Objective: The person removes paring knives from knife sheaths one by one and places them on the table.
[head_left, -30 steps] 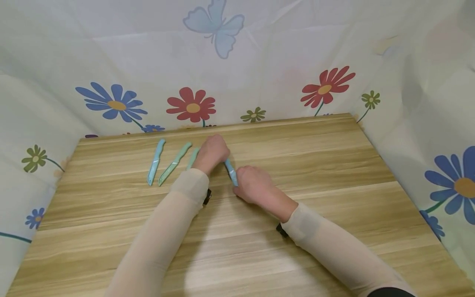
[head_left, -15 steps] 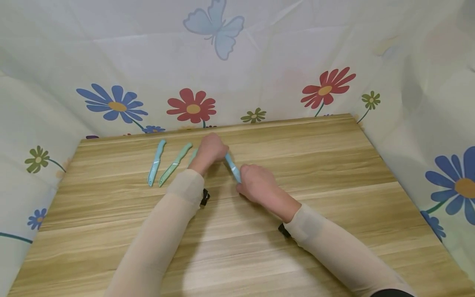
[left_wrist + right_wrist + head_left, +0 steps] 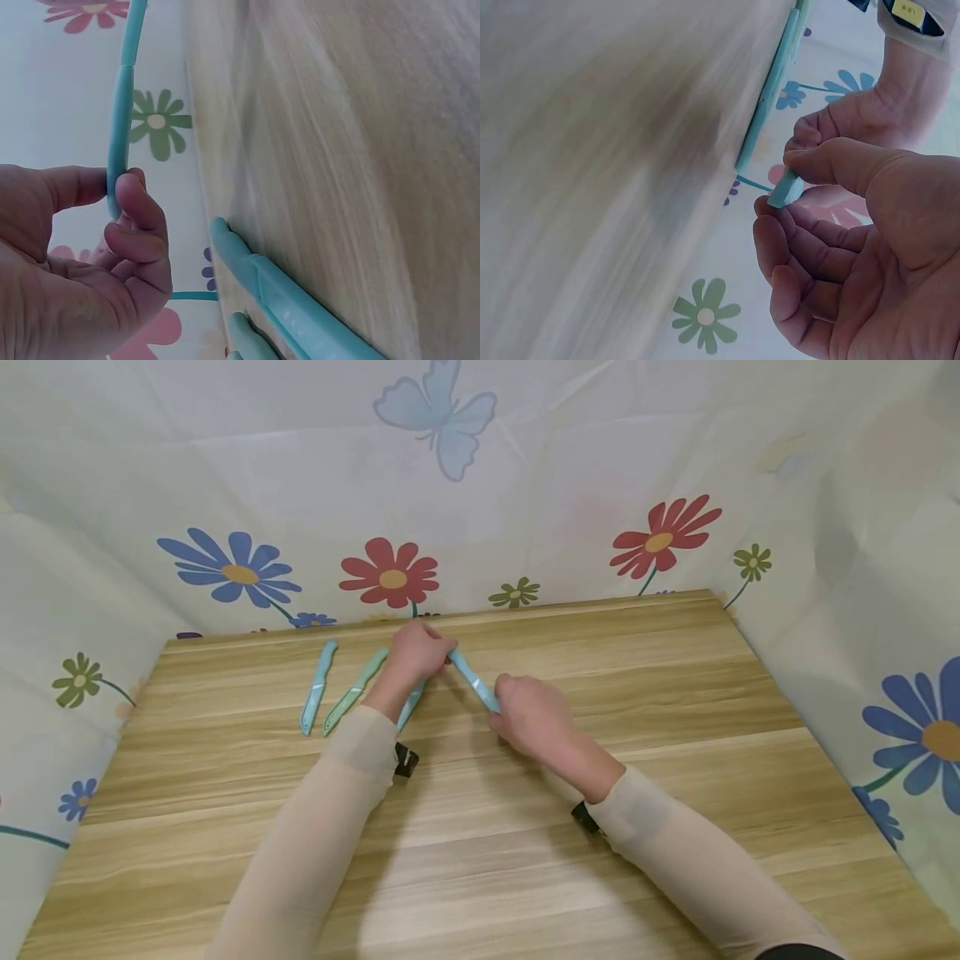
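Between my two hands hangs a light-blue paring knife (image 3: 474, 682) with a matching blade cover, lifted over the table. My left hand (image 3: 420, 652) pinches the end of its handle between thumb and fingers, as the left wrist view also shows. At the covered blade end, my right hand (image 3: 536, 714) pinches the tip with thumb and forefinger. A second blue knife (image 3: 411, 703) lies under my left wrist, partly hidden by it. To the left lie a green knife (image 3: 356, 692) and another blue knife (image 3: 318, 687), both covered and handle-end away from me.
The wood-grain table (image 3: 480, 860) ends at the back against a flower-printed cloth (image 3: 570, 468), which also hangs at both sides. Dark camera mounts (image 3: 406, 761) sit under the wrists.
Both hands have raised the held blue knife and shifted slightly away from the table's front, the left hand moving left and the right hand right. More of the knife shows between them.
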`<state>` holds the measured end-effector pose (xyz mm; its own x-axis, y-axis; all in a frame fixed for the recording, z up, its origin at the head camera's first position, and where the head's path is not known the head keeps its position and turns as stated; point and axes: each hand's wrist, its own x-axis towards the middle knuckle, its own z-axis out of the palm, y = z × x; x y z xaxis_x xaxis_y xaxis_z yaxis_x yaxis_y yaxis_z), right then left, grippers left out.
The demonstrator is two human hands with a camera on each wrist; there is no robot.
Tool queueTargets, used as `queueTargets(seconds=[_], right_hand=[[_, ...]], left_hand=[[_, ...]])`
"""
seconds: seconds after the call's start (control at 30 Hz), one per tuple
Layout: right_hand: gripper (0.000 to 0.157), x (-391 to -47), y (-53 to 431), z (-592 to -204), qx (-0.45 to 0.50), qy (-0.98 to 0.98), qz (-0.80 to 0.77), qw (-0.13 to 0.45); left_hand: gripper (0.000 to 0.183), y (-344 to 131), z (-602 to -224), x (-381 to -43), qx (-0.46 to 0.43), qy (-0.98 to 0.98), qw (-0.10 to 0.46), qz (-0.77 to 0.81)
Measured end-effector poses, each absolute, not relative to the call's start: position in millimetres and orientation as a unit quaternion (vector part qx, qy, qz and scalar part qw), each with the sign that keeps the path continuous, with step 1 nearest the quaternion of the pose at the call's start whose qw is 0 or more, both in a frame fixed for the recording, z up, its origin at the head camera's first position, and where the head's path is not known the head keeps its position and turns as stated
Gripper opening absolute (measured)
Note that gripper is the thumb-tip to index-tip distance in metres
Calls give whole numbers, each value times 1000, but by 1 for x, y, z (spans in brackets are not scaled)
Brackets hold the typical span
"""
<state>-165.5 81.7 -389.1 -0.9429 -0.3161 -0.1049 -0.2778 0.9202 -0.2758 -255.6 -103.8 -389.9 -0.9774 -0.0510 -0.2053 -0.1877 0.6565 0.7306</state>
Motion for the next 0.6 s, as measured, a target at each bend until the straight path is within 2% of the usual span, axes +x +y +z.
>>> queueTargets(seconds=[0.1, 0.37, 0.6], right_hand=[[20, -167, 86, -387, -156, 978, -125, 61], [19, -170, 100, -383, -177, 978, -114, 13], [18, -172, 111, -379, -193, 974, -116, -14]], left_hand=[[30, -106, -388, -251, -70, 879, 82, 465], [26, -114, -388, -239, -65, 784, 94, 610], [32, -120, -385, -228, -58, 726, 115, 676]])
